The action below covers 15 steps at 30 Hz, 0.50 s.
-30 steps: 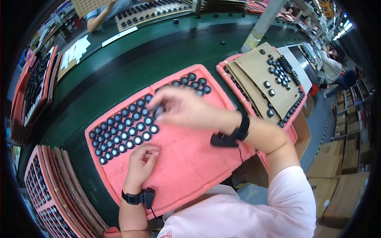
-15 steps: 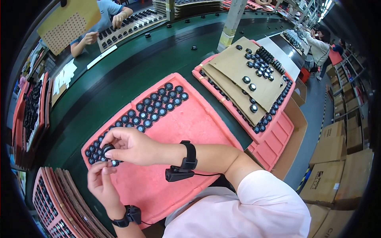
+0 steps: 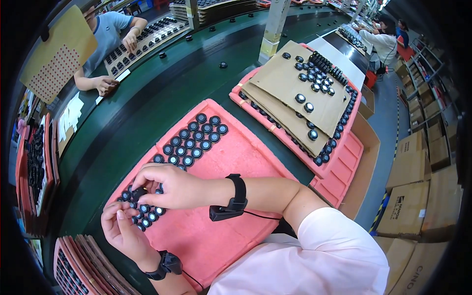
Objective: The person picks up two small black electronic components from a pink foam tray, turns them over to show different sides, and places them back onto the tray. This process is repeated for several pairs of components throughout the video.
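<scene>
My right hand [image 3: 172, 184] reaches across the pink foam tray [image 3: 221, 167] and pinches a round black part [image 3: 139, 192] between thumb and fingers. Just below it, my left hand [image 3: 123, 228] is close to the tray's left end, its fingers loosely curled and apart beside several parts. Whether its fingertips touch one is hard to make out. Rows of round black parts with pale grey centres [image 3: 190, 143] line the far side of the tray; my right hand covers some of them. Both my wrists wear black bands with small devices.
At the right, cardboard sheets [image 3: 280, 93] with loose black parts lie on another pink tray [image 3: 327, 169]. A green conveyor belt [image 3: 196, 73] runs behind, with scattered parts. Stacked trays [image 3: 73, 265] stand lower left. Across the belt, a person's hand [image 3: 104, 84] rests near a filled board.
The view has shifted, and the tray sits differently in it. My right hand still holds the black part, now tilted; my left hand stays beside it. The co-worker's hands have moved.
</scene>
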### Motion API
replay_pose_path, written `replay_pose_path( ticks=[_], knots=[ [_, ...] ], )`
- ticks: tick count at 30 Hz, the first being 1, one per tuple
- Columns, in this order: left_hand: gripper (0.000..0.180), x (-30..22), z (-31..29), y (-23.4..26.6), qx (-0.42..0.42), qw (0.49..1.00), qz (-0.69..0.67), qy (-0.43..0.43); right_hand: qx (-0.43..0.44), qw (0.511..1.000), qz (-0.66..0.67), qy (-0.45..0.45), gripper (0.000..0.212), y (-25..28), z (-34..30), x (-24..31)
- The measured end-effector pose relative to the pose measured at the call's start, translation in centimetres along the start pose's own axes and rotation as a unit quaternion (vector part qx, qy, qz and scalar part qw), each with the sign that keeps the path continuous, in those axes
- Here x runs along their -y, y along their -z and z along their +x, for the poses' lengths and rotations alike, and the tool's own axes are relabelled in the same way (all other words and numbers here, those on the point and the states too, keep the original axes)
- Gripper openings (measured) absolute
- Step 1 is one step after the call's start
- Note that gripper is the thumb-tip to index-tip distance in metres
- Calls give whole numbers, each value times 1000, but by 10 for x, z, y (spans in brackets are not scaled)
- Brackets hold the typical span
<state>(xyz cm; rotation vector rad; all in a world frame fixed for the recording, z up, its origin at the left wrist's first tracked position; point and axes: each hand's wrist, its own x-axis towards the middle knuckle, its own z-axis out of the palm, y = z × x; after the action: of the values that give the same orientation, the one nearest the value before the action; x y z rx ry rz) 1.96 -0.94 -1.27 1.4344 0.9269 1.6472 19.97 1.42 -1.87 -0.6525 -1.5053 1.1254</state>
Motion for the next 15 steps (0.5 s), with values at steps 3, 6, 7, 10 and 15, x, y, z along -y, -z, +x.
replay_pose_path(
  ticks=[3,6,7,10,15],
  knots=[
    [10,-2,1,4,-2,1000,1,-4,4,999,-31,19,26,2,-1,-1],
    [9,-9,2,6,20,998,47,-35,8,997,-52,49,27,0,-1,-2],
    [9,-11,2,6,15,998,50,-33,6,996,-61,70,27,-1,0,-2],
    [8,-16,3,7,35,995,72,-57,12,993,-64,95,27,-2,0,-2],
    [9,-24,3,-1,45,995,82,-39,23,980,-124,153,28,3,1,7]
  ],
)
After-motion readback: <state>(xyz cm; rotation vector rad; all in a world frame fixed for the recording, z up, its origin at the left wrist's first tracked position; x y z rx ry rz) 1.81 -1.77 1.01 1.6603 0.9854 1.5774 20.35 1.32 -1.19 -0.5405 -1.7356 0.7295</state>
